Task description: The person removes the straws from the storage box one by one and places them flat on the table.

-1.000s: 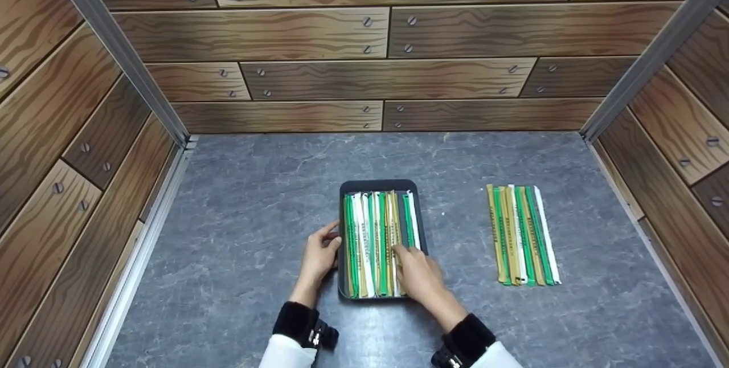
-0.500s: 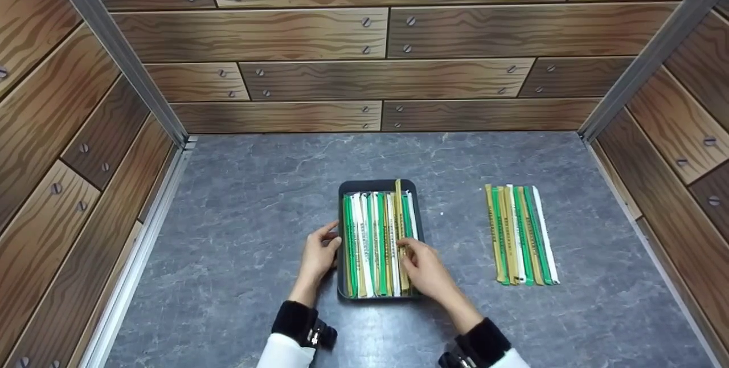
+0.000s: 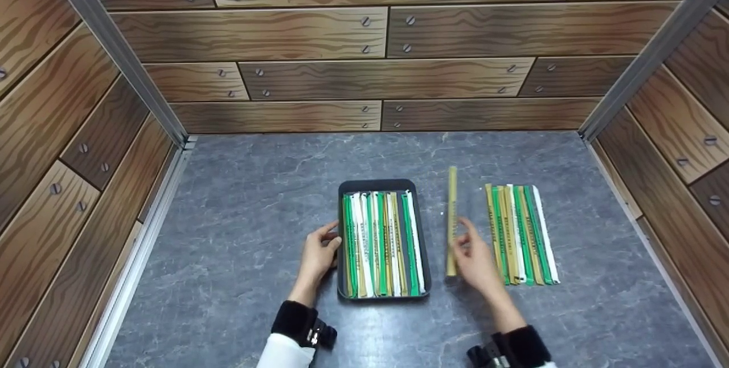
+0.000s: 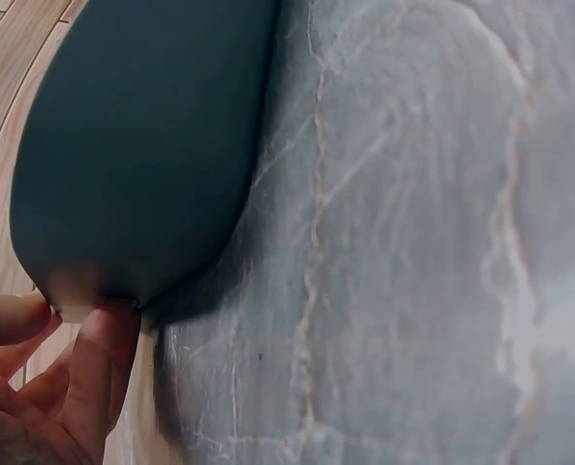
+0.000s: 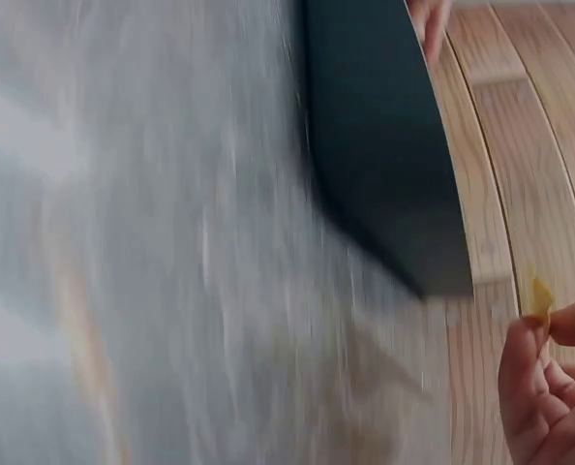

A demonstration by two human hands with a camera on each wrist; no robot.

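A long, thin tan paper-wrapped stick (image 3: 451,220) is pinched near its lower end by the right hand (image 3: 477,260), its length pointing away from the person, over the grey stone surface. Just left of that hand sits a dark rectangular plastic tray (image 3: 381,184) filled with green, white and tan wrapped sticks (image 3: 383,242) lying side by side lengthwise; the left hand (image 3: 319,254) touches the tray's left wall with its fingertips. Just right of the right hand lies a neat row of green, tan and white wrapped sticks (image 3: 521,234), flat and parallel.
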